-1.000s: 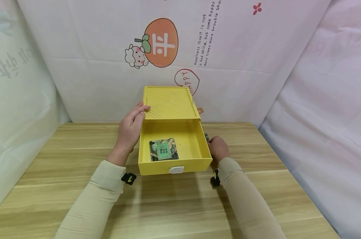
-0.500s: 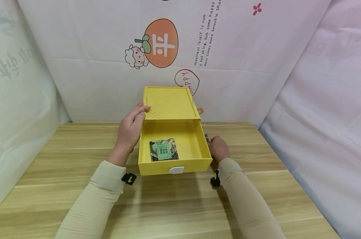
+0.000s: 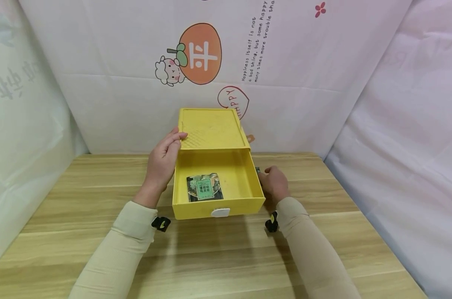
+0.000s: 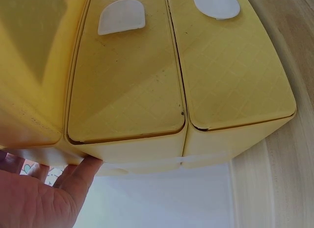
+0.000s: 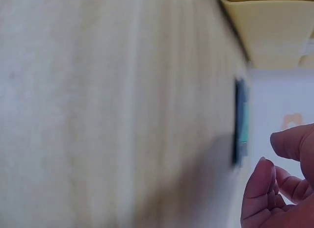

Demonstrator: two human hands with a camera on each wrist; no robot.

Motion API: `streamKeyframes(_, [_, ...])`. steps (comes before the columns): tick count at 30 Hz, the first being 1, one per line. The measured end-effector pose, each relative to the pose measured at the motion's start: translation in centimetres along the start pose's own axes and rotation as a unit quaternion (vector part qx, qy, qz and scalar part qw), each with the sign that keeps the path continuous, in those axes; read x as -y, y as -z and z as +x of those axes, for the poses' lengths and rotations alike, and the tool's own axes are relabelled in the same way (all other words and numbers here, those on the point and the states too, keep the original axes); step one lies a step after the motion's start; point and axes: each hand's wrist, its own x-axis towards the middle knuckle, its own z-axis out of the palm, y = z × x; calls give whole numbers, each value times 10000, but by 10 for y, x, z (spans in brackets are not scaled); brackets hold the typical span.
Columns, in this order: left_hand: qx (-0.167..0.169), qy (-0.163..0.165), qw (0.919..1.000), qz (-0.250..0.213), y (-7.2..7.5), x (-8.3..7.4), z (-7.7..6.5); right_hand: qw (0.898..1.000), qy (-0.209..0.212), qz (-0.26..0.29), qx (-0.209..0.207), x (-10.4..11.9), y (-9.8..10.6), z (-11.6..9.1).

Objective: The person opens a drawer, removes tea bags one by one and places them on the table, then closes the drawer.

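In the head view a yellow drawer cabinet (image 3: 212,126) stands at the back of the table, its top drawer (image 3: 218,209) pulled out. A dark green tea packet (image 3: 204,187) lies inside that drawer at the left. My left hand (image 3: 164,160) rests against the cabinet's left side, one digit over the top edge; the left wrist view shows straight fingers touching the side. To the right of the drawer is my right hand (image 3: 274,182), its thumb and fingers apart with nothing between them. Just beyond it, a second dark packet (image 5: 241,122) lies on the table, mostly hidden in the head view.
Two shut lower drawers with white handles (image 4: 122,16) show in the left wrist view. The wooden table (image 3: 218,261) spreads in front and to both sides. A printed white cloth (image 3: 293,54) hangs close behind the cabinet, with more cloth at both sides.
My right hand has shifted slightly right, and its thumb now stands away from the fingers near the packet on the table. The left hand, cabinet and drawer stay put.
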Motion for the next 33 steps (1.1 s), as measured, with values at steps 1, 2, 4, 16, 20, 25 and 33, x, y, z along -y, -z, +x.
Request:
streamKeyframes(1, [-3, -2, 10000, -4, 0, 0, 0, 10000, 40, 75, -42, 1, 2, -1])
streamKeyframes(2, [-5, -3, 10000, -11, 0, 0, 0, 9999, 54, 125, -78, 2, 5, -3])
streamKeyframes(4, [-10, -11, 10000, -23, 0, -1, 0, 9996, 97, 245, -114, 6, 11, -6])
streamKeyframes(16, [-48, -15, 10000, -3, 0, -1, 0, 9912, 779, 827, -686, 39, 51, -33])
streamKeyframes(20, [-56, 3, 10000, -8, -1, -1, 0, 9843, 969, 1105, -981, 56, 65, -48])
streamKeyframes(25, [-57, -15, 10000, 2, -1, -1, 0, 9722, 1303, 1548, -1177, 75, 81, -67])
streamKeyframes(33, [-62, -26, 9999, 79, -1, -2, 0, 9519, 2097, 1665, -1491, 106, 96, -100])
